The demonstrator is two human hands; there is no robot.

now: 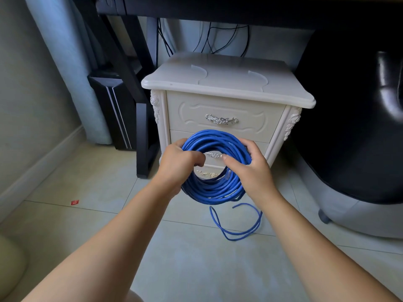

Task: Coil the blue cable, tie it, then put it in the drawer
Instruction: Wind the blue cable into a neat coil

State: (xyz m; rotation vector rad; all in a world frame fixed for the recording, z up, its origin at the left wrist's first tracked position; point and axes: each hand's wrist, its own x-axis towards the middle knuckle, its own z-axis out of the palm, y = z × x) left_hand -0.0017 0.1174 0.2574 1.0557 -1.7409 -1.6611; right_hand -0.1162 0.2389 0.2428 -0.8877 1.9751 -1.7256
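The blue cable (218, 140) is wound into a thick round coil and held upright in the air in front of the white nightstand (226, 81). It is level with the lower drawer (181, 136), whose silver handle (214, 154) shows through the middle of the coil. A loose tail (239, 232) of the cable drops from the bottom of the coil and curls on the tiled floor (185, 258) just ahead of the nightstand's front edge.

The nightstand stands under a dark desk (218, 7). A black chair (349, 127) is close on its right, and a black tower case (109, 110) sits on the floor to its left. Both drawers are closed, the upper drawer (224, 105) included.

The left hand (176, 162) grips the coil's left side, fingers curled round the strands. The right hand (250, 168) clasps the right side, its thumb reaching into the centre and its fingers wrapped behind. A small red scrap (75, 202) lies on the floor toward the left wall.
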